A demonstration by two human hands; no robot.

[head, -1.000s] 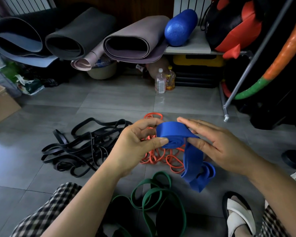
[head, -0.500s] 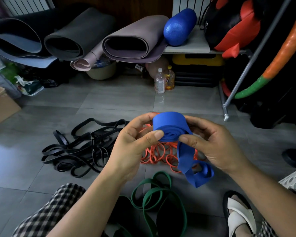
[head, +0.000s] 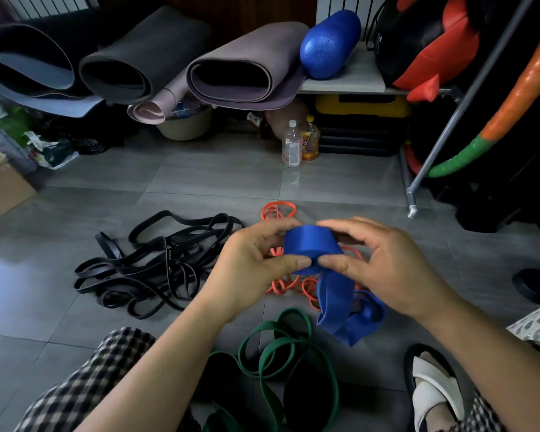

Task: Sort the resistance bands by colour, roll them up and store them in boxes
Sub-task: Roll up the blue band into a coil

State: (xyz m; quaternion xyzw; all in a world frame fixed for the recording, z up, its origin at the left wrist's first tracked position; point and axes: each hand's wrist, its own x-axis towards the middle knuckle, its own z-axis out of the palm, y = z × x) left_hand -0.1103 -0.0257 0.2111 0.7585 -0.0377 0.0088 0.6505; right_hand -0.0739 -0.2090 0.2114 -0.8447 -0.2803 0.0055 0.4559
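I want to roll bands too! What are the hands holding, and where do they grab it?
Both hands, left and right, pinch the blue band at its rolled-up part; its loose tail hangs below.

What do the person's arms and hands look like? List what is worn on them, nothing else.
Both forearms are bare up to the frame edge, with no sleeves in view. The left hand and right hand wear no gloves, and no rings, watch or bracelet show on the fingers or wrists. The nails are short and unpainted.

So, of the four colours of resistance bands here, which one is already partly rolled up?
The blue band, held off the floor in both hands. The black bands, orange bands and green bands lie loose on the floor.
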